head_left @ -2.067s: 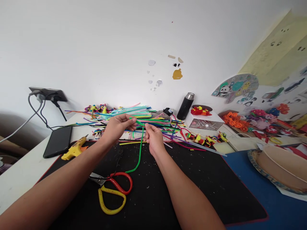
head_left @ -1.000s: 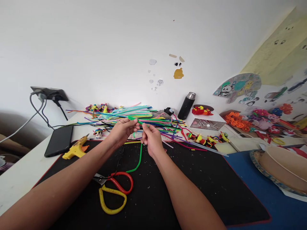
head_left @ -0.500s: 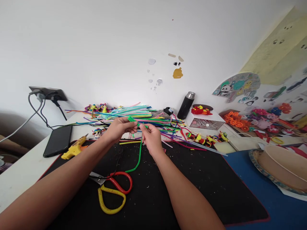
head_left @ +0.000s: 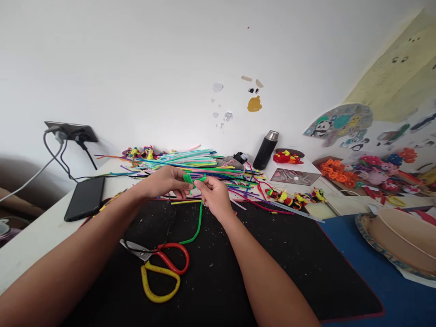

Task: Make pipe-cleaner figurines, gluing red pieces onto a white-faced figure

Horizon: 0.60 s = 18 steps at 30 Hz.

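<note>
A green pipe cleaner (head_left: 200, 223) is held between my two hands over the back of the black mat (head_left: 289, 254). Its upper part is bent into short folds, and a long tail hangs down, curving left. My left hand (head_left: 170, 181) pinches the folded part with thumb and fingers. Close beside it, my right hand (head_left: 214, 193) is closed on the same green pipe cleaner, thumb on top. Scissors with one red and one yellow handle (head_left: 160, 284) lie on the mat below the hands.
Behind the hands lies a pile of coloured pipe cleaners (head_left: 190, 159). A phone (head_left: 84, 198) is at left, with a yellow glue gun mostly hidden by my left arm. A black bottle (head_left: 265, 151), a white box (head_left: 294, 175) and small figures (head_left: 288, 197) stand at back right.
My left hand has turned and dropped slightly, showing more of the green folds standing up. My left forearm now covers most of the yellow glue gun.
</note>
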Motion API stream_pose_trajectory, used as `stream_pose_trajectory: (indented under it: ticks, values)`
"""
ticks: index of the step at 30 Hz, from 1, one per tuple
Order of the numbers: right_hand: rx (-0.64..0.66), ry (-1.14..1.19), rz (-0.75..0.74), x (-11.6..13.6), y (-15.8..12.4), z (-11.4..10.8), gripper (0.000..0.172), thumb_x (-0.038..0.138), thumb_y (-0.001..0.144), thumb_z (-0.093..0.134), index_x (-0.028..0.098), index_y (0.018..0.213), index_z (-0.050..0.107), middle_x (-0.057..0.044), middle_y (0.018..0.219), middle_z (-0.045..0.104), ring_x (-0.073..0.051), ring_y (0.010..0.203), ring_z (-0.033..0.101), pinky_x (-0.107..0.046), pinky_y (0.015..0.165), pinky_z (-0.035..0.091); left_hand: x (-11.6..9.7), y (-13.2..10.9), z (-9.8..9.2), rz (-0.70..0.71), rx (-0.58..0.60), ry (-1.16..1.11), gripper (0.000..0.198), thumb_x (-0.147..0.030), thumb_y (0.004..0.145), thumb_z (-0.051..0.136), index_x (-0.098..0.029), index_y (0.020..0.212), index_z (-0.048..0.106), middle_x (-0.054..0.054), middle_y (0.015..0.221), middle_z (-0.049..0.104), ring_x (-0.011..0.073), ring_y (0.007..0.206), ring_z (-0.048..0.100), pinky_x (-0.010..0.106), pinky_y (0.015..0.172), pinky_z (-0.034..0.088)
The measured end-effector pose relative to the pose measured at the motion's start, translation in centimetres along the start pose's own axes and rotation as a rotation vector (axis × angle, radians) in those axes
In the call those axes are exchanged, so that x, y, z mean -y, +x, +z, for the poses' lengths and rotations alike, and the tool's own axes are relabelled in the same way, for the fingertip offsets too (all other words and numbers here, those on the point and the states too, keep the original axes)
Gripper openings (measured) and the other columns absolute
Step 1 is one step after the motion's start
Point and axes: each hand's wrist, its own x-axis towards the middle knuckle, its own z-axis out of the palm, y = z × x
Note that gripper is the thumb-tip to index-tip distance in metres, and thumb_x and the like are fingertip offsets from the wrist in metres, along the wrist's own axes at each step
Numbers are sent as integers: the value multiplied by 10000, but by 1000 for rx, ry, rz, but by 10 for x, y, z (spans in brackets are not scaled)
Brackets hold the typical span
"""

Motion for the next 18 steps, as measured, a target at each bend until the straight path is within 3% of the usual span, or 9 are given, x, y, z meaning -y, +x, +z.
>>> stream_pose_trajectory:
  ticks: [5,12,18]
  values:
    - [82,62,64,1,0,-1,472,636,795,825,218,752,611,95,466,524,-83,345,405,-219,368,292,-3,-5,-3,-39,94,34,282,-403,689,948,-152,699,819,71,679,783,191,590,750,244,588,642]
    - [165,185,121,3,-1,-1,497,613,751,888,212,747,595,82,501,565,-75,353,450,-201,366,325,4,-3,2,-92,207,-212,385,-477,631,1011,-153,678,810,67,644,770,164,563,739,168,491,569]
    - [231,331,154,2,-2,1,540,649,733,902,209,774,592,76,575,615,-60,352,452,-205,386,388,14,1,3,-59,283,-359,402,-486,679,998,-134,700,804,67,637,767,126,505,696,148,454,544]
